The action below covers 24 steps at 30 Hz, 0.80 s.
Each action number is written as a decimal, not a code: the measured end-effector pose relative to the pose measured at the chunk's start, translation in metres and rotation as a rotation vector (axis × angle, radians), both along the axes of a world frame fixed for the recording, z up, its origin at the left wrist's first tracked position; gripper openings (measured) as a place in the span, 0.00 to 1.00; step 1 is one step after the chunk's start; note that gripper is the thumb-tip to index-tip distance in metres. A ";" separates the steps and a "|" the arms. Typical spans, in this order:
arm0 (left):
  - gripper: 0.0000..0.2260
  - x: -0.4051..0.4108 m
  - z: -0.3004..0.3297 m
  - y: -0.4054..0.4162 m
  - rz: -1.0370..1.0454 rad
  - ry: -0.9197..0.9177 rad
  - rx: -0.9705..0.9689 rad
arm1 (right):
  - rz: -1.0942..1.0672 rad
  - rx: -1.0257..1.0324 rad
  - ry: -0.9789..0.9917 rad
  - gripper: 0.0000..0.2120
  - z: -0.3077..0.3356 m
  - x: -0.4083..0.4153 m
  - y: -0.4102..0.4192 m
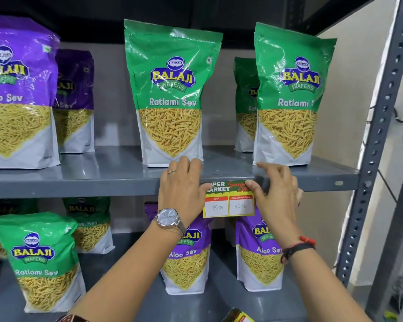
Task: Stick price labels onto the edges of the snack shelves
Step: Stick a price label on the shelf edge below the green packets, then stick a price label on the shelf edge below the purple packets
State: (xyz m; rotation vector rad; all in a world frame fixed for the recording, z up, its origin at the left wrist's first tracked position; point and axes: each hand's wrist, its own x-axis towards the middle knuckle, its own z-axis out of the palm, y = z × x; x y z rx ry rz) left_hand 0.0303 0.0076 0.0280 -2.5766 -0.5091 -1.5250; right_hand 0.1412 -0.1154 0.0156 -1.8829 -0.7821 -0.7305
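Note:
A yellow and green price label point(229, 200) with two white boxes reading 80 Rs and 40 Rs lies against the front edge of the grey upper shelf point(79, 185), its lower part hanging below the edge. My left hand point(182, 188), with a watch on the wrist, presses the label's left top corner with the thumb, fingers resting on the shelf top. My right hand point(275, 191) presses the label's right top corner with the thumb, fingers curled over the shelf edge.
Green Ratlami Sev bags point(172, 94) and purple Aloo Sev bags point(19, 94) stand on the upper shelf; more bags point(186, 256) stand on the lower shelf. A perforated grey upright point(377, 145) bounds the right side. Another label's corner point(239, 316) shows at the bottom edge.

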 end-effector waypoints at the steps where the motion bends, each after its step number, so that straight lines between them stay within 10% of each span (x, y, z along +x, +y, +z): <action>1: 0.16 0.001 0.001 0.003 -0.018 -0.012 -0.015 | 0.009 -0.012 -0.003 0.14 0.001 0.001 -0.001; 10: 0.05 0.011 0.002 0.011 -0.186 -0.103 -0.238 | 0.091 0.073 0.108 0.09 0.006 0.013 0.003; 16: 0.12 0.000 -0.044 0.004 -0.292 -0.320 -0.142 | -0.048 0.216 -0.181 0.16 -0.073 0.000 -0.006; 24: 0.14 -0.012 -0.240 -0.007 -0.261 0.129 -0.420 | 0.206 -0.607 0.053 0.11 -0.251 -0.002 -0.014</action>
